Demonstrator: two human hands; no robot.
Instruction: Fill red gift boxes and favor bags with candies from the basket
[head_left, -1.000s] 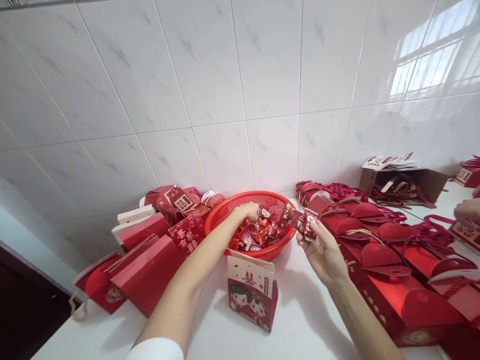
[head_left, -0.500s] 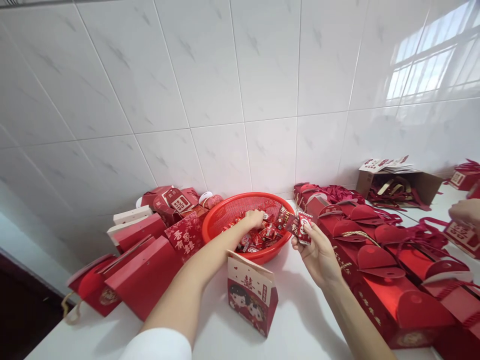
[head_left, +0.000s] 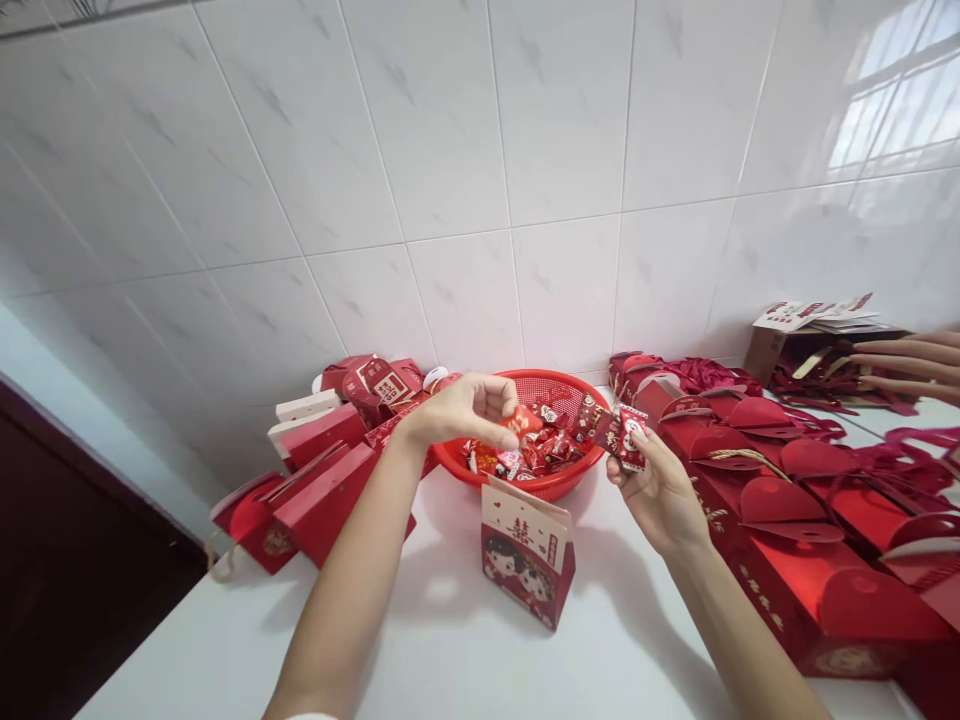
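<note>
My left hand (head_left: 469, 408) is above the left side of a red plastic basket (head_left: 559, 490), its thumb and fingers pinched on a red-wrapped candy (head_left: 523, 421). Over the basket's right rim, my right hand (head_left: 661, 490) grips wrapped candies, a white-edged red one (head_left: 634, 437) and a dark red one (head_left: 600, 424) sticking out to the left. Many red-wrapped candies (head_left: 555, 447) lie in the basket. In front of it, a small red and cream gift box (head_left: 529, 550) with a cartoon couple printed on it stands upright on the white table (head_left: 450, 640).
Red gift boxes (head_left: 326, 500) crowd the left side. Rows of long red boxes (head_left: 795, 560) with folded tops fill the right. Behind them is a cardboard box (head_left: 765, 355) with ribbons and cards. Another person's hand (head_left: 911, 365) reaches in at the right edge.
My left hand has risen out of the basket, moving left with a red candy in its fingers. My right hand keeps its candies. The view has shifted, and the other person's hand now reaches toward the cardboard box.
</note>
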